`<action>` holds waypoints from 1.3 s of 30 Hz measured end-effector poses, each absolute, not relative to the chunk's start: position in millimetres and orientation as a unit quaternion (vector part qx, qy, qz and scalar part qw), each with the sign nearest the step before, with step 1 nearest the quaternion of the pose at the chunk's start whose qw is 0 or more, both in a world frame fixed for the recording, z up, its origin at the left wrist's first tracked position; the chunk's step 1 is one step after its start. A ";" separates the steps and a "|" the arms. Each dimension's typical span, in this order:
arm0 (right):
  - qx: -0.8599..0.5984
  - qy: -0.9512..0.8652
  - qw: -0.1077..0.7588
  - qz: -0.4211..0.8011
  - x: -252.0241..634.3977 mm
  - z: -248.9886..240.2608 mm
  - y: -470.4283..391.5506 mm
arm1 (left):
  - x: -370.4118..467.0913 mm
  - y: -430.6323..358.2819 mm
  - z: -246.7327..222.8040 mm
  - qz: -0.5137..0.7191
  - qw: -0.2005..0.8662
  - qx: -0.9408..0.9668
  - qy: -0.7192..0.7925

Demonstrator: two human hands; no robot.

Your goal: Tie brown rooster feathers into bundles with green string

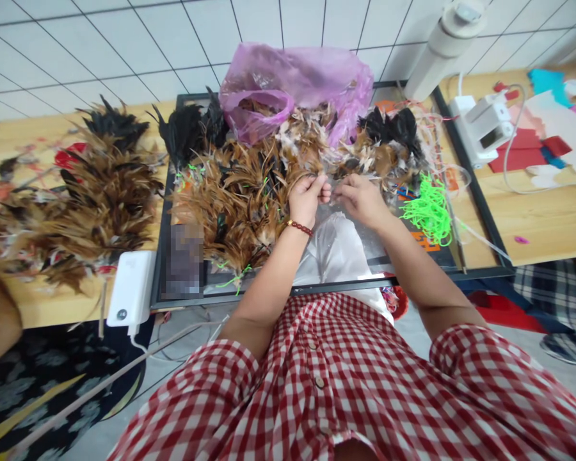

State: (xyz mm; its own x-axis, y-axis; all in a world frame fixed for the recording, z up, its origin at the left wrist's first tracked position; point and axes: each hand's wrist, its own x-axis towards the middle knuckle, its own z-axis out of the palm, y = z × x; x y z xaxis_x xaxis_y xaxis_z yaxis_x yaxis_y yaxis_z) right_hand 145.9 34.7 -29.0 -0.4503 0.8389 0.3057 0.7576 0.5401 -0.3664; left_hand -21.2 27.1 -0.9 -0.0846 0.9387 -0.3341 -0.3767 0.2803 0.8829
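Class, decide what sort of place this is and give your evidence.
Probably a craft workshop: brown feathers lie heaped in a black-rimmed tray, beside bright green strands and a pink plastic bag.

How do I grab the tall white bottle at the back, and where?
Probably wrap your fingers round the middle of the white bottle from the near side: it's straight, round and upright. Stay above its foot, where pale strands lie close by.

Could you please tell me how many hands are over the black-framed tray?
2: the left hand near the brown feathers, and the right hand beside it.
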 end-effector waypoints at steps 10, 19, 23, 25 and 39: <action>-0.509 -0.840 0.185 -0.021 142.9 -21.5 29.8 | -15.6 28.4 -13.0 0.510 0.562 0.340 0.555; -0.482 -0.843 0.240 -0.029 142.3 -25.9 30.8 | -12.8 20.5 -7.3 0.407 0.623 0.361 0.562; -0.478 -0.841 0.253 0.024 143.5 -24.4 31.3 | -12.5 19.5 -8.1 0.387 0.620 0.391 0.559; -0.504 -0.827 0.247 0.024 148.5 -21.1 33.0 | -12.9 19.2 -7.3 0.400 0.611 0.376 0.570; -0.425 -0.563 0.400 0.585 139.6 -6.6 31.6 | -26.3 15.0 4.1 0.346 0.809 0.244 0.407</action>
